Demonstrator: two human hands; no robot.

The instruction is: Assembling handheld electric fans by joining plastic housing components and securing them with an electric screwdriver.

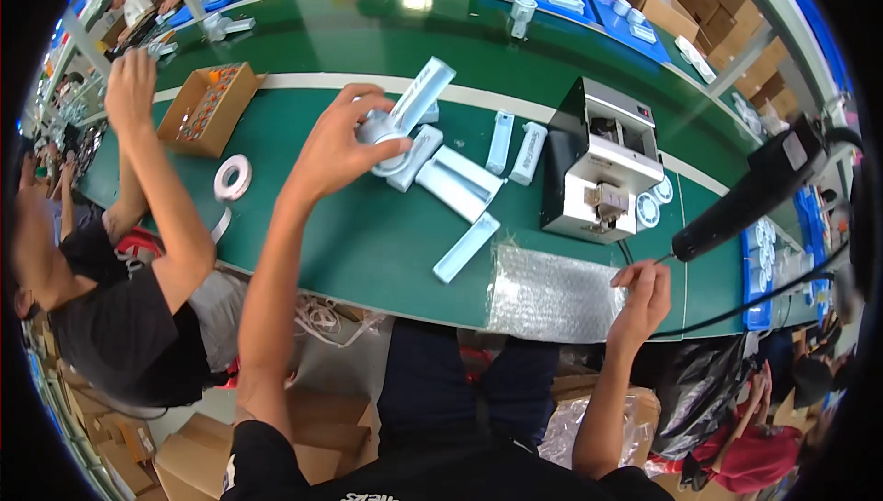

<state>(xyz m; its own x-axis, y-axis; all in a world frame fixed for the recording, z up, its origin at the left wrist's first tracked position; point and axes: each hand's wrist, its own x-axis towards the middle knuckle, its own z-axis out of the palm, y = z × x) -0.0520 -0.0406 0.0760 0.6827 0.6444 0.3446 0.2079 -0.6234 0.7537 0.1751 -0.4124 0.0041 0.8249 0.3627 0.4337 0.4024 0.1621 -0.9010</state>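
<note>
My left hand [342, 140] grips a light-blue plastic housing [425, 96] by its round end, its long trough-shaped handle slanting up and away to the right. Below and beside it on the green table are several light-blue parts, among them a wide trough-shaped piece [457, 184] and a narrow one [466, 248]. My right hand [641, 299] has its fingers pinched together at the tip of a black electric screwdriver [750, 190]; anything between them is too small to make out. Under those fingers lies a bubble-wrap sheet [552, 297].
A silver-and-black machine [607, 165] stands right of the parts, with round pieces [647, 210] beside it. At left are an open carton [211, 110] of small parts and a tape roll [233, 177]. A co-worker's arm [170, 193] reaches over the table there. A black cable [754, 301] crosses at right.
</note>
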